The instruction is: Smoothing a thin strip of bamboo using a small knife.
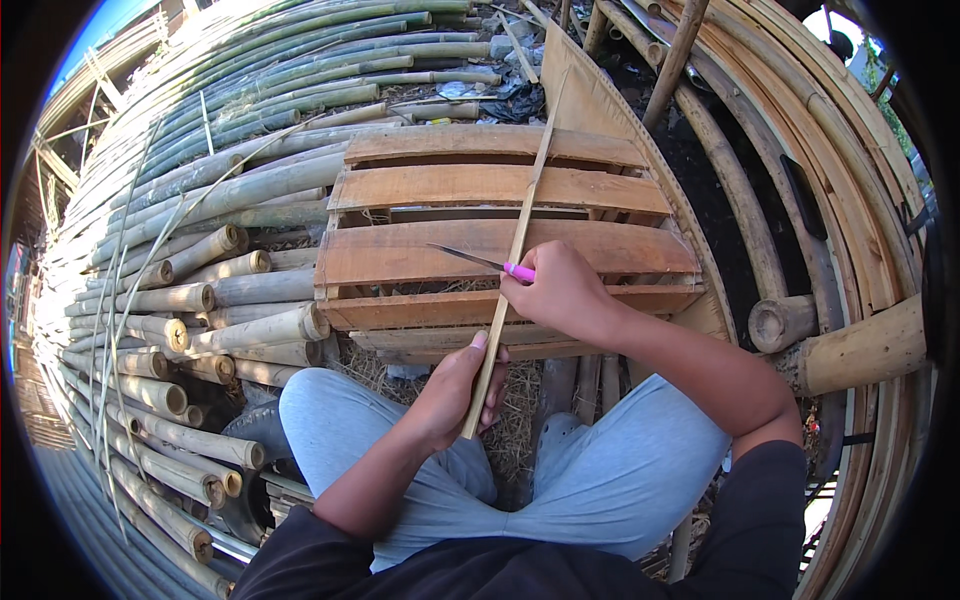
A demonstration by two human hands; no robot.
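Note:
A long, thin bamboo strip point(530, 200) slants from between my knees up across a slatted wooden crate point(440, 246). Near its lower end, my left hand point(462, 392) is closed around the strip, thumb along its upper side. My right hand point(560, 290) grips the pink handle of a knife point(470, 257), higher up beside the strip. The dark, narrow blade points to the left over the crate's slats. Whether the blade touches the strip is hard to tell; part of the handle is hidden in my fingers.
Stacked bamboo poles point(260, 330) fill the left side, with thin split strips point(120, 290) lying over them. A brown woven panel point(620, 110) leans along the crate's right side. Farther right are more poles point(730, 190), long planks point(850, 150) and a thick bamboo end point(865, 345).

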